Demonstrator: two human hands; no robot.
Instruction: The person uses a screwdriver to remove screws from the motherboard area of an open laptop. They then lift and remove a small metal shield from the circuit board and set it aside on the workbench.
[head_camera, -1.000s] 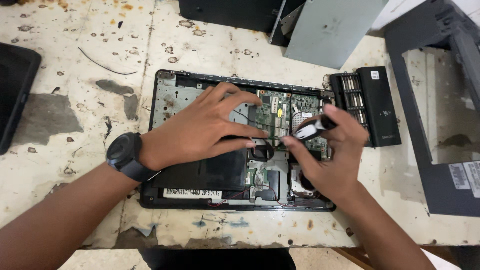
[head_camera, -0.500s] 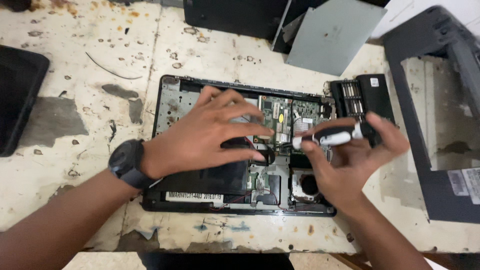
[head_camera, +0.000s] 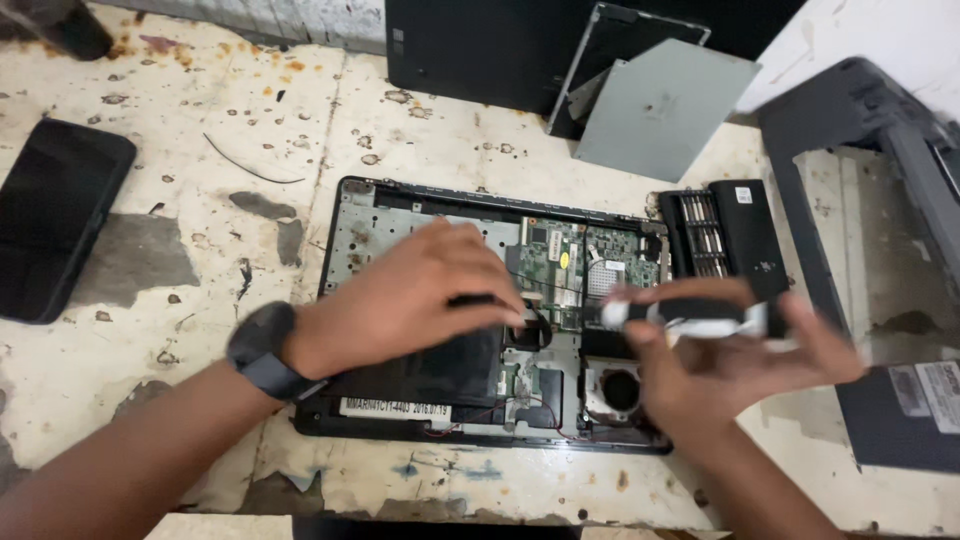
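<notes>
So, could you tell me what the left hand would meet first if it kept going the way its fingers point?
Probably the green circuit board inside the opened laptop: the left hand points right across it, though its height above is unclear.

Matt black plastic laptop base (head_camera: 400, 375), green circuit board (head_camera: 560, 265) beside it, chipped, stained painted table (head_camera: 130, 390), glossy phone (head_camera: 55, 215).

White strip label (head_camera: 395, 409) on laptop base's front edge; dark phone screen (head_camera: 55, 215) far left.
</notes>
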